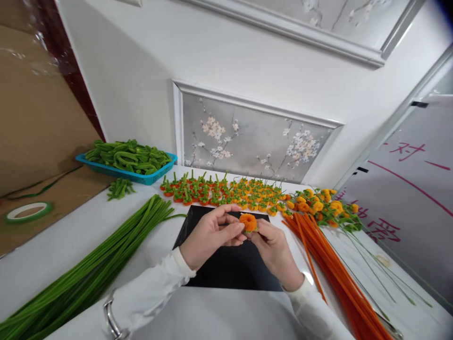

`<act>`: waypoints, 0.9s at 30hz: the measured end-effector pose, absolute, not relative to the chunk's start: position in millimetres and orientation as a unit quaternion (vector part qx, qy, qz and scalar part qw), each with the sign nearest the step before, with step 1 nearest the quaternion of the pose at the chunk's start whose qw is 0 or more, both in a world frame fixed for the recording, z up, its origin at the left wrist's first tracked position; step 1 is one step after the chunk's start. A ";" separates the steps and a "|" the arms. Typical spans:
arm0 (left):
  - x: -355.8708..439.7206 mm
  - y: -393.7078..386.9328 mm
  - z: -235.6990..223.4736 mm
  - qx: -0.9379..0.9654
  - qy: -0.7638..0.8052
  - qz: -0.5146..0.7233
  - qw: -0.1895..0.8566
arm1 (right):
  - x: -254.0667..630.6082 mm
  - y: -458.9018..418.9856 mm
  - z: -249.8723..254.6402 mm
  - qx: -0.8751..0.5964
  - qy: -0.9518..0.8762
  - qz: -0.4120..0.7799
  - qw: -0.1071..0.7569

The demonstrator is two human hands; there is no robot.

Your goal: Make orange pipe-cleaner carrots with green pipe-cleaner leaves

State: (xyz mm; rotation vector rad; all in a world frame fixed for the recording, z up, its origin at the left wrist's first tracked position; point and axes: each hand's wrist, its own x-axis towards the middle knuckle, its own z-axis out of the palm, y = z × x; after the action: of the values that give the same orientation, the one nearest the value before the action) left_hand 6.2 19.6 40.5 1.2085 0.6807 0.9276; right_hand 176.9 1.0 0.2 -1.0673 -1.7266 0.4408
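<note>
An orange pipe-cleaner flower (248,222) with a bit of green at its base is held above a black mat (230,269). My left hand (216,230) pinches the flower's left side between thumb and fingers. From the right, my right hand (274,245) grips its green lower part with the fingertips closed. Behind my hands stand several rows of small orange and yellow flower heads (244,193) with green stubs pointing up.
Long green pipe cleaners (106,264) lie at the left, orange ones (329,264) at the right. A blue tray (152,178) of bent green pieces stands at the back left. Finished-looking stemmed flowers (318,206) lie back right. Green tape (30,212) rests on cardboard.
</note>
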 end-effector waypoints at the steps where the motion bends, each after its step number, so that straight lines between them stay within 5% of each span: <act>1: 6.6 19.3 41.3 0.552 0.299 0.408 0.663 | 176.5 0.2 0.9 -0.439 -0.725 0.167 0.504; 16: -0.7 22.0 32.6 0.627 0.304 0.423 0.580 | 177.6 -3.1 0.4 -0.456 -0.750 0.203 0.434; 21: -18.9 17.2 7.8 0.535 0.388 0.431 0.614 | 173.0 23.1 25.0 -0.449 -0.785 0.075 0.420; 27: -32.9 6.8 -17.4 0.560 0.418 0.409 0.588 | 122.0 82.9 57.3 -0.400 -0.869 -0.025 0.291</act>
State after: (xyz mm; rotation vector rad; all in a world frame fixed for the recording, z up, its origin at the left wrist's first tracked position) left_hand -32.9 6.8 -17.4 1.3047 0.9729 0.9520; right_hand 122.0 82.9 57.3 -1.0657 -2.3164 -0.0679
